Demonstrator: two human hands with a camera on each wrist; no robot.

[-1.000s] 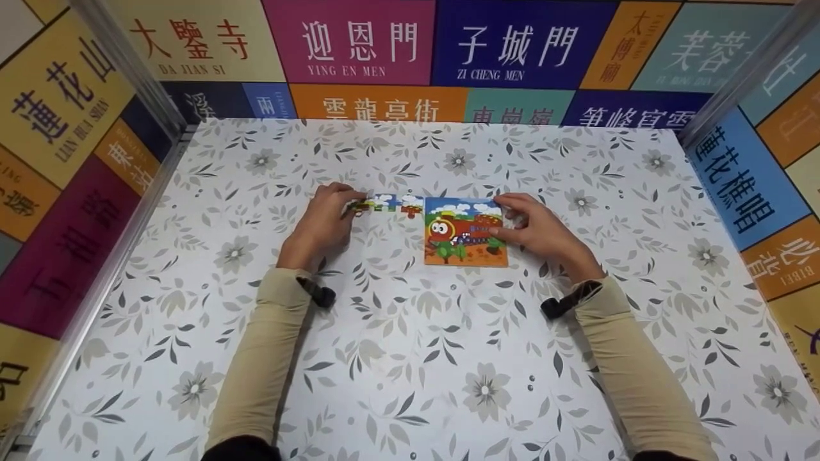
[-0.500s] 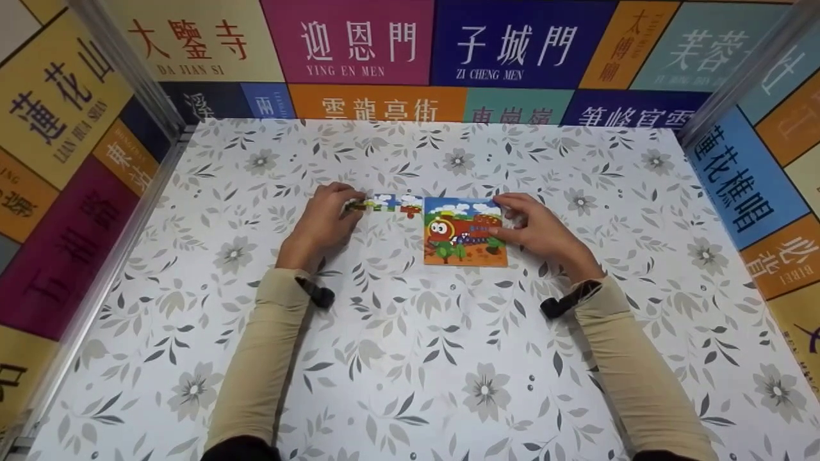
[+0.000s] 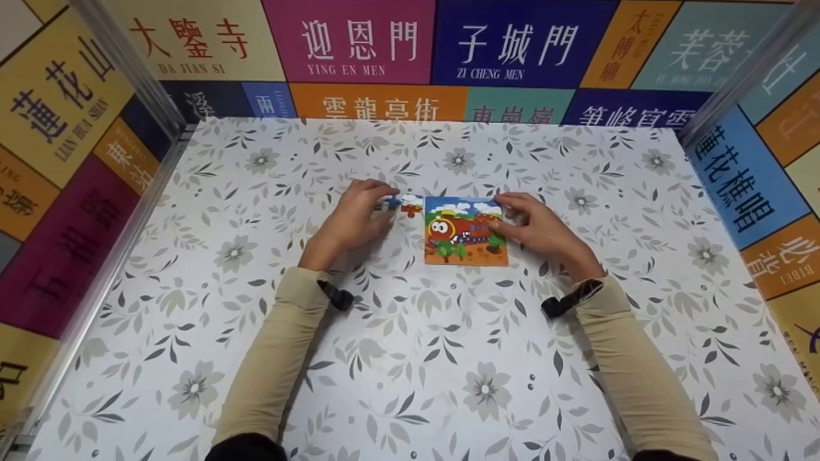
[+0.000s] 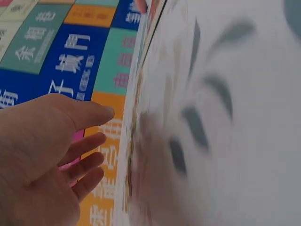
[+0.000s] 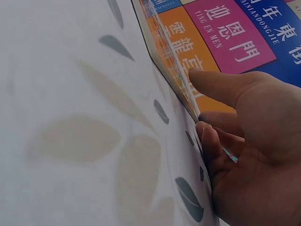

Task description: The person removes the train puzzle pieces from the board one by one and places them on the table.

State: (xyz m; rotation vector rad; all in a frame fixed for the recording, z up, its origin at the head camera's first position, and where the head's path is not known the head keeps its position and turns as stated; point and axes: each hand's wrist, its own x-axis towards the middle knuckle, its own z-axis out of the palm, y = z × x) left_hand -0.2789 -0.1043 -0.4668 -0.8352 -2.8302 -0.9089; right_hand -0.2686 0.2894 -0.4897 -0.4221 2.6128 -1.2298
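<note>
Toward the far middle of the floral tabletop: a square train-picture board lies flat and face up, one side turned squarely to the person.
Jigsaw pieces: just left of the board's far-left corner sits a cloud-and-red piece, its knob pointing near; left of that, a blue piece shows only in part beside the fingers. Whether the two interlock is too small to tell.
Left hand: this hand arches over the left end of the row, thumb to the near side and forefinger to the far side, a wide spread. Whether its tips press the blue piece cannot be told.
Right hand: from the board's right side, this hand sets its forefinger at the far-right corner and its thumb nearer along the edge, well spread; it seems to steady rather than pinch.
Row and board: the relation that appears to count runs left to right. That is the row's long axis, in line with the board's far part, and the pieces lie between left hand and board.
Nearer hand: the left, clearly; the right is across the board's width.
</note>
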